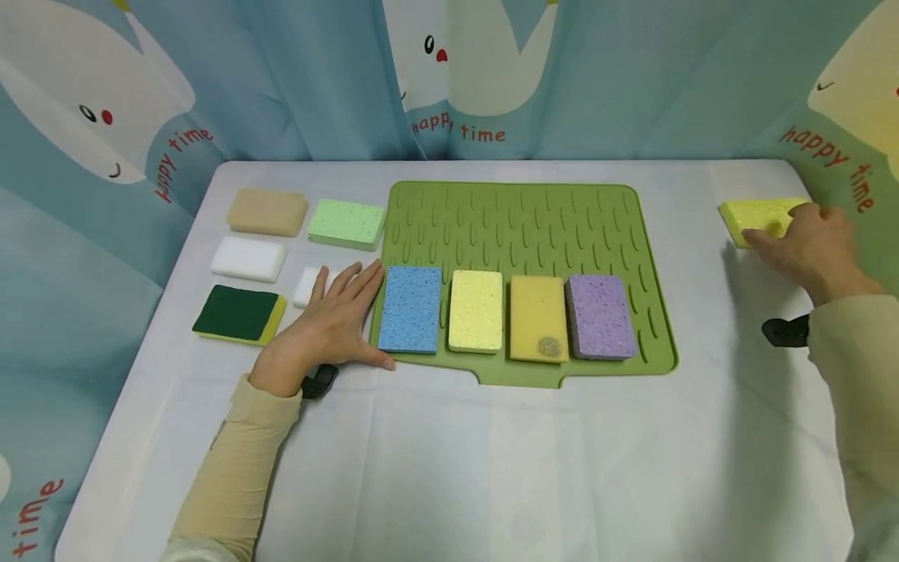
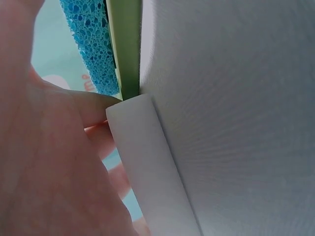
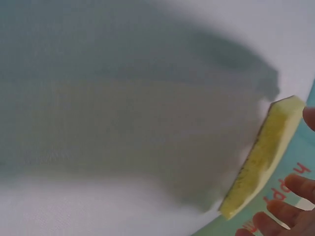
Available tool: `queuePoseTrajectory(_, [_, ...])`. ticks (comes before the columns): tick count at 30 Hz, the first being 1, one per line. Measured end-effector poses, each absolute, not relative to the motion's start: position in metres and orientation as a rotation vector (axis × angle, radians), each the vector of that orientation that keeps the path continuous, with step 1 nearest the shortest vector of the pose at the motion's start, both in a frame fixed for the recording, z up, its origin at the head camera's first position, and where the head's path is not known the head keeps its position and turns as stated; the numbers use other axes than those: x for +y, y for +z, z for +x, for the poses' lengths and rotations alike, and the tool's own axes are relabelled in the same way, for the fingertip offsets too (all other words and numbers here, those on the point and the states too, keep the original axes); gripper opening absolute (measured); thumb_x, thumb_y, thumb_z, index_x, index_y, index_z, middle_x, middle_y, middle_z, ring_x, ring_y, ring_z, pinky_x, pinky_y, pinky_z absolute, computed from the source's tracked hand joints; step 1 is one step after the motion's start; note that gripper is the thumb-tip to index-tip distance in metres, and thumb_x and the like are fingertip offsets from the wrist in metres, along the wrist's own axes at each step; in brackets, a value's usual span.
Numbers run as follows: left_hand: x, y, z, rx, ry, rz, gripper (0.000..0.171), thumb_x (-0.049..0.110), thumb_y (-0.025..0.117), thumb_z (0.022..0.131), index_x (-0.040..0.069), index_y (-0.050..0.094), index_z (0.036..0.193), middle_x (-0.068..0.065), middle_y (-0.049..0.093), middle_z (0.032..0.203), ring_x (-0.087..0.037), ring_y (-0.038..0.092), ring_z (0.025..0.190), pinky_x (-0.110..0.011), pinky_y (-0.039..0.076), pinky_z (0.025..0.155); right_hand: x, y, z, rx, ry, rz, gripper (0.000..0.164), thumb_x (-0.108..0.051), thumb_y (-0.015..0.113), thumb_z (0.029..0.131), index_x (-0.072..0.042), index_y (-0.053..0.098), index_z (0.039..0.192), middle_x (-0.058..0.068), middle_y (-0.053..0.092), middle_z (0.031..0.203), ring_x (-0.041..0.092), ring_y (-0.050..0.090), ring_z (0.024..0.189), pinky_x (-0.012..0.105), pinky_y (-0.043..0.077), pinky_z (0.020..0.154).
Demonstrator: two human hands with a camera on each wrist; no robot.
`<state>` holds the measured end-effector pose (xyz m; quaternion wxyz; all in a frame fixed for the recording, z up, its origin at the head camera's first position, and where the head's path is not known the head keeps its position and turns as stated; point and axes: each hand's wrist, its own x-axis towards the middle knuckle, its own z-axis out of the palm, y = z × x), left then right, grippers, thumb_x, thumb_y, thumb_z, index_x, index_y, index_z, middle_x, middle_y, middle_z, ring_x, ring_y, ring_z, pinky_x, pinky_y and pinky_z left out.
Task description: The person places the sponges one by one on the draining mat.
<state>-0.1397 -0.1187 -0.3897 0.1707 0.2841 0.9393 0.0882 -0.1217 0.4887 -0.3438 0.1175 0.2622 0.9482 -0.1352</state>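
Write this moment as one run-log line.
left hand: at left edge of green mat | right hand: at yellow sponge | on mat: blue sponge, pale-yellow sponge, mustard sponge, purple sponge

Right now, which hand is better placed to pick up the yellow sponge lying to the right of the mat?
Right, most likely: the right hand is at that yellow sponge, while the left hand is far across, by the opposite edge of the green mat.
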Motion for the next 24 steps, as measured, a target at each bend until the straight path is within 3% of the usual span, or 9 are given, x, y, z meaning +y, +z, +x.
queuePoseTrajectory(5, [-0.12,-0.39,-0.138,2.651,0.246,0.803,0.139,0.074,0.079,0.061,0.011,0.005,0.161,-0.004,0.001,0.169,-0.032,0.002,0.155,-0.066,-0.008,0.118,0.492,-0.352,-0.121,2.734,-0.356,0.797,0.106,-0.07,0.036,0.092,0.014,0.007,0.15,0.046,0.004,0.148,0.061,0.013,0.131,0.074,0.029,0.097])
queuePoseTrajectory(14, [-0.12,-0.39,-0.139,2.658,0.258,0.801,0.139,0.074,0.079,0.062,0.012,0.004,0.161,-0.002,0.0,0.169,-0.031,0.001,0.155,-0.065,-0.009,0.118,0.493,-0.357,-0.126,2.635,-0.383,0.852,0.115,-0.078,0.034,0.087,0.013,0.001,0.151,0.044,-0.006,0.149,0.06,0.01,0.128,0.076,0.029,0.096])
queuePoseTrajectory(24, [-0.119,-0.391,-0.14,2.657,0.265,0.812,0.14,0.074,0.079,0.061,0.011,0.004,0.161,-0.003,0.001,0.169,-0.032,0.002,0.155,-0.065,-0.008,0.118,0.501,-0.359,-0.128,2.664,-0.362,0.836,0.119,-0.081,0.032,0.085,0.016,0.003,0.148,0.05,0.008,0.136,0.063,0.015,0.121,0.074,0.029,0.093])
